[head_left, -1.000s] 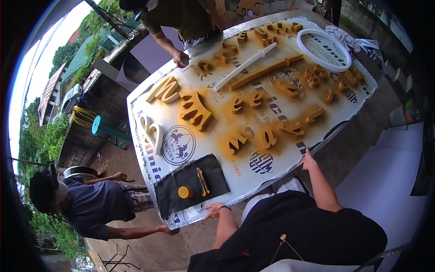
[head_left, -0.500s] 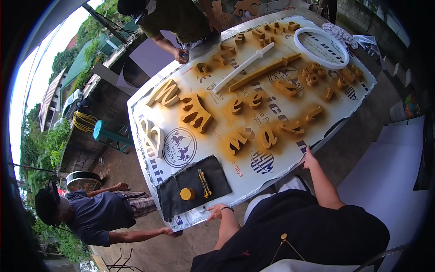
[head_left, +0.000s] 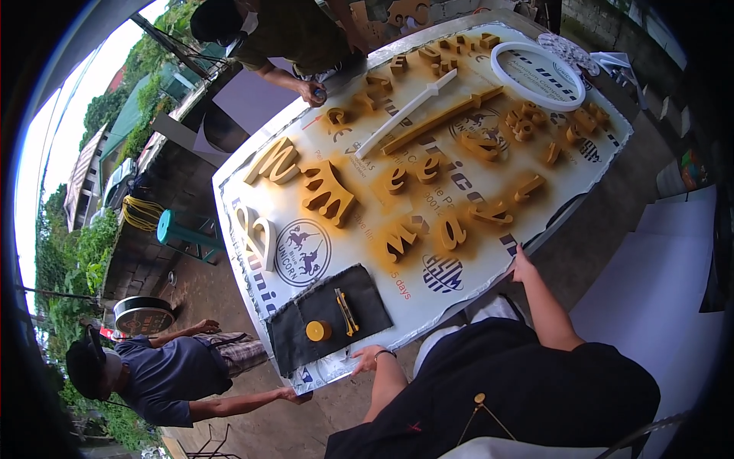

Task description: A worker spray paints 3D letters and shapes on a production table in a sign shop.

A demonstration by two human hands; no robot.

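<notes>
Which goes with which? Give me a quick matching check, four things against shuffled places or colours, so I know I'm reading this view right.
Column one:
1. Person's right hand
2. Cutter knife
3. Crown shape
4. Stool

Column two:
A. Lying on the black cloth
B. Teal, standing off to the left of the white board
C. At the board's near edge
D. Gold, in the left half of the board

Right pairs: 1-C, 2-A, 3-D, 4-B

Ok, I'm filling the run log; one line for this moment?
left hand: at white panel edge | right hand: at panel edge | yellow utility knife: on black sheet
</notes>
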